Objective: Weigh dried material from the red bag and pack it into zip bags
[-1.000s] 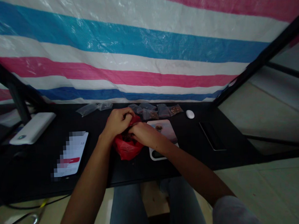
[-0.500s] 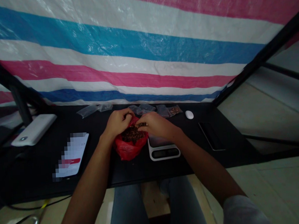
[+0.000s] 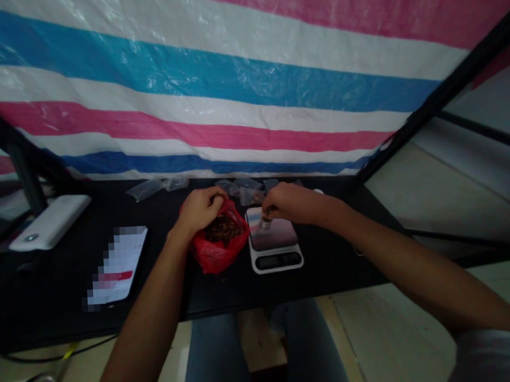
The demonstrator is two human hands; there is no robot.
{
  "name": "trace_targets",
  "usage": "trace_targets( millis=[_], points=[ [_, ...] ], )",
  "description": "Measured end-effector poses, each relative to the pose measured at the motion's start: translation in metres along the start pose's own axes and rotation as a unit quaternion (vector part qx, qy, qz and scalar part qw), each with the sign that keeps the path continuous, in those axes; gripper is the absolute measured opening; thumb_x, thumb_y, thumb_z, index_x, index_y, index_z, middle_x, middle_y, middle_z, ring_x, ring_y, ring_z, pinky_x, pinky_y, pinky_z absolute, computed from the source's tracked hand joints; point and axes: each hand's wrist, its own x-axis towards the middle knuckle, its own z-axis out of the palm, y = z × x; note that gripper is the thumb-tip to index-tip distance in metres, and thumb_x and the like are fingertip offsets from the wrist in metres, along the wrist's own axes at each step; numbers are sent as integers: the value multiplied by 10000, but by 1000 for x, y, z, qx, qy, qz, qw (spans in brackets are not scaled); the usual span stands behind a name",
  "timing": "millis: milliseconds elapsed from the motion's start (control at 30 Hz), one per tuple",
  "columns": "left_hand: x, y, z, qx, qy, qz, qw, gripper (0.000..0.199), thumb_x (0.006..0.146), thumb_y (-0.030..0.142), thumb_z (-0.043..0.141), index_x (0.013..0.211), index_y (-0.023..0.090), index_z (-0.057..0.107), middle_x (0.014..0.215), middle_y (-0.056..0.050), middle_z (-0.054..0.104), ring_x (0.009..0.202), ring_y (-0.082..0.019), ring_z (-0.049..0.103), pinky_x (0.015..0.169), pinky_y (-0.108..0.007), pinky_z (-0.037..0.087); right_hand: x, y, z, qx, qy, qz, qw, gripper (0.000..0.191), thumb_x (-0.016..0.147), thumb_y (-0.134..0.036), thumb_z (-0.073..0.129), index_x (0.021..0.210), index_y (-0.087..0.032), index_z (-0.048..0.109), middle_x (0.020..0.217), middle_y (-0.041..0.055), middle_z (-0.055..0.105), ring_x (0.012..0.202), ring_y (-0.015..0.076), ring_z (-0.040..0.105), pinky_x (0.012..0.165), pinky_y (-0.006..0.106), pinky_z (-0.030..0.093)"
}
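- Left hand grips the red bag beneath it
- Right hand pinches brown bits, scale just below
- Seemingly portioning; next move calls for gently loosening that pinch

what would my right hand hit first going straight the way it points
Probably the scale's shiny top: the right hand points down and left over it, though the small item there may touch first; depth is unclear.

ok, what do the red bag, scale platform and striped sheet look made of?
Red bag: thin plastic film, glossy; crinkles, highlights.
Scale platform: probably polished metal, given mirror-like reflections; coated plastic possible.
Striped sheet: likely woven plastic, shiny; fine weave texture, creases, glare.
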Motion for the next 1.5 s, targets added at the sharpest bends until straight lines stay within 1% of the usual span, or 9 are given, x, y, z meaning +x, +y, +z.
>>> trace_targets(
  millis=[133,400,600,800,933,1033,1200,1333,1500],
  points=[
    [1,-1,1,7,-3,-3,1000,359,884,296,438,927,188,777,933,-51,812,833,-240,731,743,-323,475,6,-2,2,-22,-31,18,999,171,877,-155,741,984,-205,864,1003,93,830,917,226,766,680,248,422],
    [1,-1,2,20,-15,-8,1000,362,890,297,438,944,193,781,940,-48,812,854,-242,737,751,-315,472,15,-1,7,-62,-41,25,997,139,878,-191,751,967,-186,858,980,133,818,910,279,778,678,276,453],
    [0,0,2,31,-15,-13,999,371,894,300,438,964,206,790,968,-39,818,880,-242,743,761,-312,473,16,-7,2,-73,-52,30,996,133,863,-177,740,942,-153,845,964,150,808,900,280,769,708,287,470],
    [1,-1,5,34,-19,-11,999,373,891,304,434,973,217,788,982,-39,820,882,-234,738,775,-306,483,17,-7,2,-65,-47,30,996,102,843,-169,751,906,-148,829,930,135,799,866,254,749,690,275,438],
    [1,-1,5,30,-22,-10,999,370,891,306,430,960,221,783,970,-36,817,870,-229,735,766,-301,482,20,0,11,-54,-20,11,998,109,845,-145,733,914,-156,816,957,121,793,874,233,730,705,265,421],
    [1,0,5,30,-24,-8,999,366,892,306,431,956,222,781,959,-34,816,873,-228,736,771,-299,486,20,6,19,-29,10,-17,999,153,863,-144,724,990,-161,806,1031,115,788,922,221,715,728,256,412],
    [1,0,4,34,-24,-13,999,373,895,311,432,975,223,786,996,-35,820,893,-233,741,778,-299,491,10,10,14,13,51,-43,998,162,957,-142,625,951,-146,787,1006,108,779,907,197,682,742,262,379],
    [1,1,3,38,-25,-21,999,377,894,311,431,976,221,788,985,-38,822,891,-236,742,774,-299,495,-10,17,16,31,122,4,992,204,986,-160,578,971,-158,781,979,90,777,880,188,672,730,267,366],
    [0,2,2,41,-27,-18,999,374,892,309,437,986,228,789,999,-38,826,896,-240,742,792,-302,506,-29,28,54,132,122,109,978,158,948,-228,650,947,-183,801,912,48,791,760,153,677,659,241,382]
  ],
)
